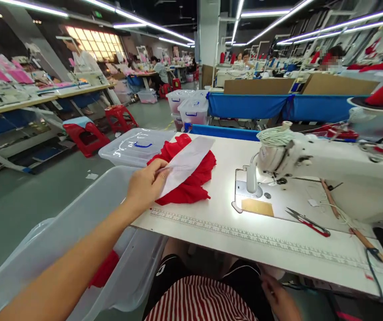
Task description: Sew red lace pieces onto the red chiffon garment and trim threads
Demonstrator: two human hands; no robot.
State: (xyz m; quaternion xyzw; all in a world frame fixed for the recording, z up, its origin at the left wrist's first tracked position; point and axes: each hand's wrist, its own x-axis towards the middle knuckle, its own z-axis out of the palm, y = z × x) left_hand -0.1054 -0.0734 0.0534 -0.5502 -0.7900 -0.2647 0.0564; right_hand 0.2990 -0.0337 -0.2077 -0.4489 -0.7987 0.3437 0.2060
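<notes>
My left hand [148,183] pinches the near edge of a thin white sheet [189,158] between thumb and fingers. Whether the sheet is cloth or paper is hard to say. Beneath it, a crumpled pile of red fabric [191,189] lies on the left end of the white sewing table [221,178]. My right hand [280,298] hangs low beside my right thigh, below the table edge; it is blurred and its fingers are mostly hidden. A white sewing machine [311,156] stands on the table's right side, its lamp lit over the needle plate.
Red-handled scissors [308,221] and a wooden-handled tool [368,245] lie by the machine. A ruler strip [231,232] runs along the front edge. At left are an open plastic bin [74,214] with red fabric inside and a lidded one [134,149]. Red stools [86,136] stand beyond.
</notes>
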